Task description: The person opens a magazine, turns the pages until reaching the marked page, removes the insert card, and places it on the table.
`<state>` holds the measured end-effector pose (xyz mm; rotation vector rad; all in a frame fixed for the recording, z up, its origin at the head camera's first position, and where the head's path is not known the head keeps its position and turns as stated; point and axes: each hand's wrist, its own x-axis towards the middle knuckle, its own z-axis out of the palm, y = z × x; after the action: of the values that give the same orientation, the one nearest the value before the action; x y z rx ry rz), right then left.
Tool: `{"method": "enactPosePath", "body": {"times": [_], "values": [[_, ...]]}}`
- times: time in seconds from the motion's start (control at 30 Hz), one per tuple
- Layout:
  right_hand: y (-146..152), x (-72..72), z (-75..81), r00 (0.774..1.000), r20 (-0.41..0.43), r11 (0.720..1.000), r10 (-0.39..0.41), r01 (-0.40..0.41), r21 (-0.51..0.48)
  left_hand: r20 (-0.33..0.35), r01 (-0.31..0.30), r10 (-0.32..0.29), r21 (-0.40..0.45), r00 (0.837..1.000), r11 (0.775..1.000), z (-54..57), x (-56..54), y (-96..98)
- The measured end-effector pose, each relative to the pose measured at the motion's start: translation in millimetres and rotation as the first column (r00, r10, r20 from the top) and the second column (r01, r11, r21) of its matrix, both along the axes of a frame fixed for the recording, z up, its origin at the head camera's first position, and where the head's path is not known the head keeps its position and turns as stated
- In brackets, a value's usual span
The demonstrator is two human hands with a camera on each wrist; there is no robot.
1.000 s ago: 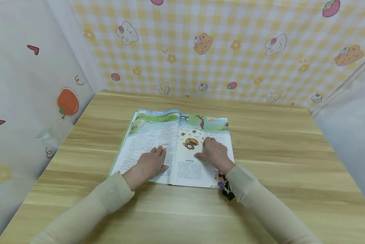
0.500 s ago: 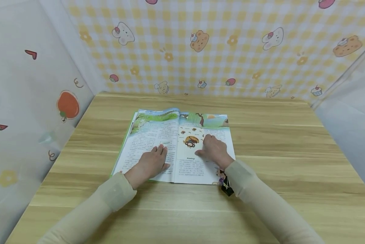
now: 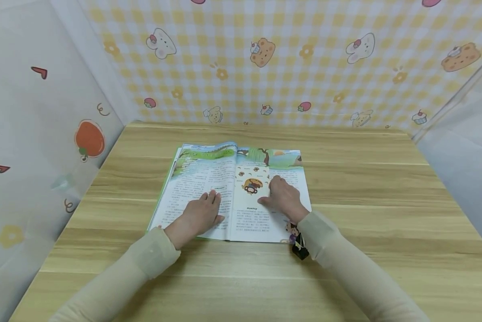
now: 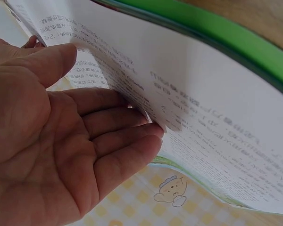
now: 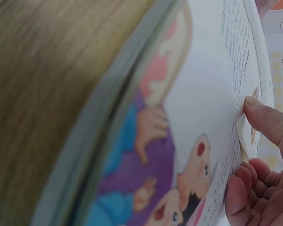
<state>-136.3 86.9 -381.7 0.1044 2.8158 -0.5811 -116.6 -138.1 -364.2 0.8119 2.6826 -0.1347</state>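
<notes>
An open illustrated magazine (image 3: 184, 201) with printed text lies on the wooden table. On its right page sits a white card (image 3: 244, 201) bearing a monkey picture and the word "monkey". My left hand (image 3: 200, 215) rests on the left page near the spine, its fingers extended; in the left wrist view the fingertips (image 4: 153, 134) meet the paper. My right hand (image 3: 283, 196) is at the card's right edge. In the right wrist view its thumb (image 5: 262, 115) bears on the slightly lifted card edge, with the other fingers curled beside it against the page.
The wooden table (image 3: 365, 188) extends around the magazine. Behind it stands a yellow-checked wall covering (image 3: 232, 58) with cartoon animals, and a white wall (image 3: 31, 134) is at the left. A small black object (image 3: 300, 251) is beside my right cuff.
The head view has shifted slightly. Both hands keep almost the same places on the magazine, and the card stays on the right page.
</notes>
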Motion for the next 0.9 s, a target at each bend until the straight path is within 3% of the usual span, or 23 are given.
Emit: {"method": "enactPosePath", "body": {"times": [0.27, 0.5, 0.6, 0.73, 0.9], "values": [[2.1, 5.1, -1.0, 0.998, -0.059, 0.995, -0.031, 0.025, -0.094, 0.01, -0.004, 0.005, -0.014, 1.0, 1.0, 1.2, 1.0, 0.6], [5.1, 7.5, -0.2, 0.996, -0.051, 0.973, -0.074, 0.061, -0.221, 0.003, -0.001, 0.001, -0.016, 1.0, 1.0, 1.8, 0.8, 0.4], [6.8, 6.1, -0.8, 0.994, -0.032, 0.951, -0.101, 0.086, -0.298, 0.006, -0.001, 0.001, -0.016, 1.0, 1.0, 1.8, 1.0, -0.1], [10.6, 3.5, -2.2, 0.989, 0.028, 0.899, -0.143, 0.141, -0.415, 0.013, -0.004, 0.005, -0.012, 1.0, 1.0, 1.4, 1.0, 0.0], [19.8, 2.4, -1.6, 0.985, 0.072, 0.852, -0.154, 0.169, -0.496, 0.021, -0.007, 0.008, -0.021, 1.0, 1.0, 0.5, 0.4, 0.9]]}}
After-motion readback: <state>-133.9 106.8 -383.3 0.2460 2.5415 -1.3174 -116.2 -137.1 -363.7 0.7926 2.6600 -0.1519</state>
